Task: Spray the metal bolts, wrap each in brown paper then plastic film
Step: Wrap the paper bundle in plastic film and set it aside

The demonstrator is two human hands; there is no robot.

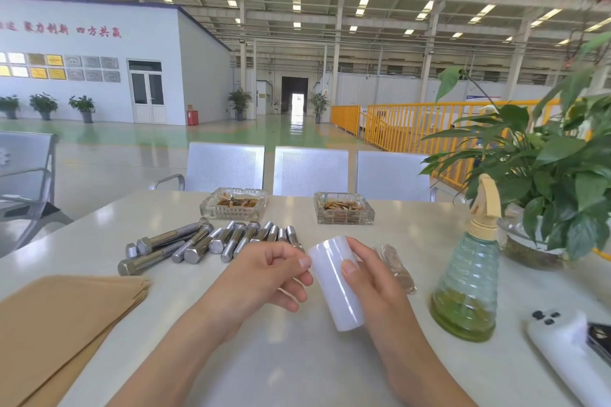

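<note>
My right hand (367, 277) grips a white roll of plastic film (334, 287), held tilted just above the table. My left hand (274, 271) is at the roll's left edge, thumb and fingertips pinched at the film there. Several metal bolts (198, 243) lie in a loose pile behind my left hand. A stack of brown paper sheets (62, 324) lies at the front left. Behind my right hand rests one bolt wrapped in brown paper and film (398, 269). A clear spray bottle (469, 277) with yellow-green liquid stands to the right.
Two glass ashtrays (233, 203) (344, 208) sit at the table's far side. A potted plant (545, 182) fills the right corner. A white phone (562, 344) and a dark object lie at the front right. Metal chairs (310, 170) stand beyond the table.
</note>
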